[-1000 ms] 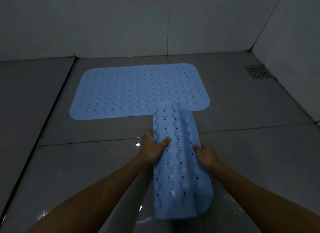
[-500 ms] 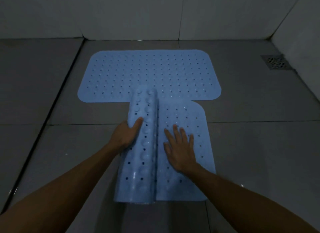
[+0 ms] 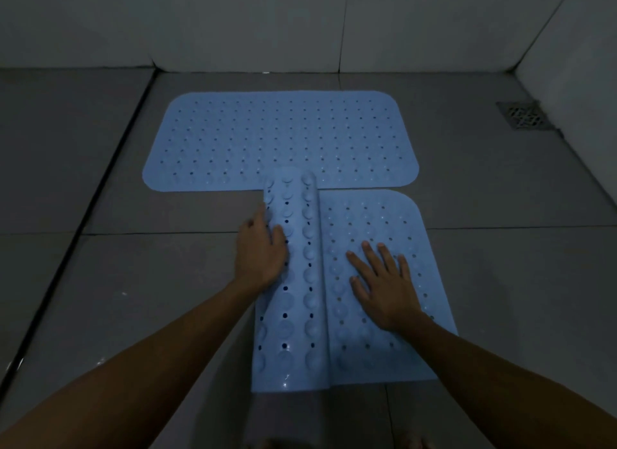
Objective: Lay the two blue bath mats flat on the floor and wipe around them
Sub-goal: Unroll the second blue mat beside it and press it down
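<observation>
So the near bath mat (image 3: 374, 275) is the one I've got hands on. Its long axis runs straight away from me, toward the far bath mat (image 3: 280, 138), and its far end overlaps that mat's near edge. Only the right half is down flat, holes and small bumps facing up. The left half is folded over on top of it, so I'm looking at the underside there: rows of round suction cups with dark drain holes between them.

My left hand (image 3: 262, 251) sits curled on the outer edge of that folded flap, fingers over the cups; can't tell if it's actually pinching it. My right hand (image 3: 384, 281) is spread wide, palm pressed onto the flat half, gripping nothing.

The far mat lies fully flat, long axis crosswise. Grey floor tiles (image 3: 100, 281) surround both, with a floor drain (image 3: 524, 116) off to the far mat's right by the wall (image 3: 417, 24).
</observation>
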